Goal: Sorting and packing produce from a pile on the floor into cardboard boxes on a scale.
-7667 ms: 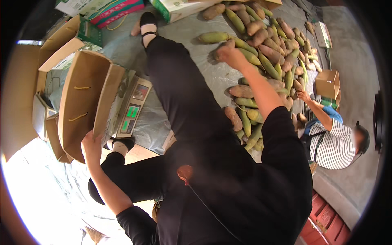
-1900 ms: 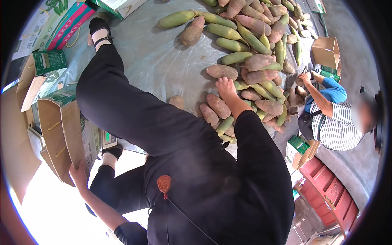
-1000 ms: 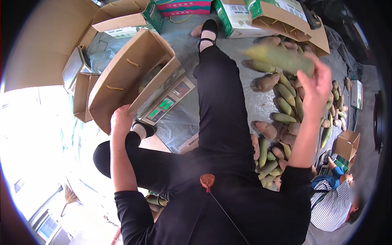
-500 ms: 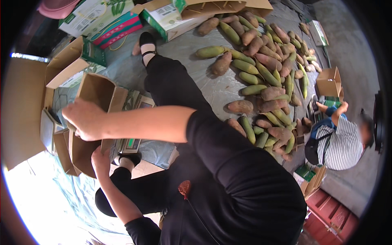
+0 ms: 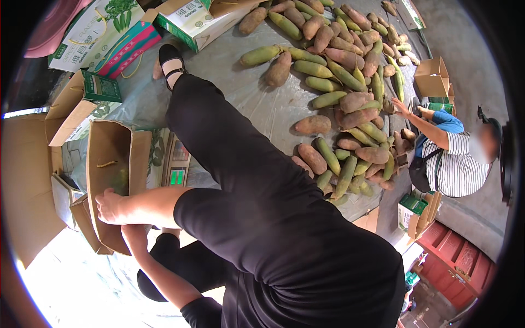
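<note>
A tall open cardboard box (image 5: 140,158) stands at the left, its mouth facing me. A yellowish cord handle (image 5: 107,164) shows against its inner wall, and something greenish (image 5: 120,179) lies blurred inside. My right hand (image 5: 111,208) is at the box mouth with its fingers curled; what they hold, if anything, is hidden. Below it, my left hand (image 5: 134,236) grips the near edge of the box, its fingertips partly covered by my right forearm. Beside the box sits a scale with a lit green display (image 5: 176,176).
Green radishes (image 5: 344,177) and reddish sweet potatoes (image 5: 313,124) lie heaped on grey sheeting. Printed cartons (image 5: 191,24) stand at the far left, with another open box (image 5: 71,112) nearer. A co-worker in a striped shirt (image 5: 465,164) sits at the right by small boxes (image 5: 432,79).
My right hand has come down from above the box to its mouth, next to my left hand. The view has shifted. The co-worker's arm now stretches toward the heap.
</note>
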A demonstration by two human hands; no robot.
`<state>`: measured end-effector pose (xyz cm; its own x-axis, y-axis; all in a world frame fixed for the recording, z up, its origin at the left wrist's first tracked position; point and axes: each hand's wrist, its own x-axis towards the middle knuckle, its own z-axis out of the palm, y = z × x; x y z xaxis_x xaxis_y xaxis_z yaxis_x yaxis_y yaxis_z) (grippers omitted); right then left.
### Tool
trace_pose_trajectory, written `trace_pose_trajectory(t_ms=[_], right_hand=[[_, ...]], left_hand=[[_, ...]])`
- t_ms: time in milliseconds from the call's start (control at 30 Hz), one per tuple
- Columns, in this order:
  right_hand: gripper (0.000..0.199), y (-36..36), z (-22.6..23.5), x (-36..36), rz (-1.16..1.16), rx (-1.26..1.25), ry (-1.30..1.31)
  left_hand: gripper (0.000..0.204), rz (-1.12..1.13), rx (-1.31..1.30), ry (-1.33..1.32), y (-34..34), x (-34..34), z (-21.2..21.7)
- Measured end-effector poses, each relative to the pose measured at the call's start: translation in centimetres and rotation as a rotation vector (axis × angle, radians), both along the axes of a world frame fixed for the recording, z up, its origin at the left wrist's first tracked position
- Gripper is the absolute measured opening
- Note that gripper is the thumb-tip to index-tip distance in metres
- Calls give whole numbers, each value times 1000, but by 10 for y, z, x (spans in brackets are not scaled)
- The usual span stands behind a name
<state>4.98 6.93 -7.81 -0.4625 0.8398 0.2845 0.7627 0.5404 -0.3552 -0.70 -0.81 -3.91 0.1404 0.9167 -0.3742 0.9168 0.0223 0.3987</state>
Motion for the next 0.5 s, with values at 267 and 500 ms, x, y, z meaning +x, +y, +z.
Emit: trace_pose_trajectory(t_ms=[267, 500], right_hand=[[14, 7, 63, 21, 125, -214, 297], [31, -32, 131, 303, 18, -232, 629]], left_hand=[[36, -81, 114, 24, 5, -59, -38], [26, -28, 12, 32, -2, 6, 9]])
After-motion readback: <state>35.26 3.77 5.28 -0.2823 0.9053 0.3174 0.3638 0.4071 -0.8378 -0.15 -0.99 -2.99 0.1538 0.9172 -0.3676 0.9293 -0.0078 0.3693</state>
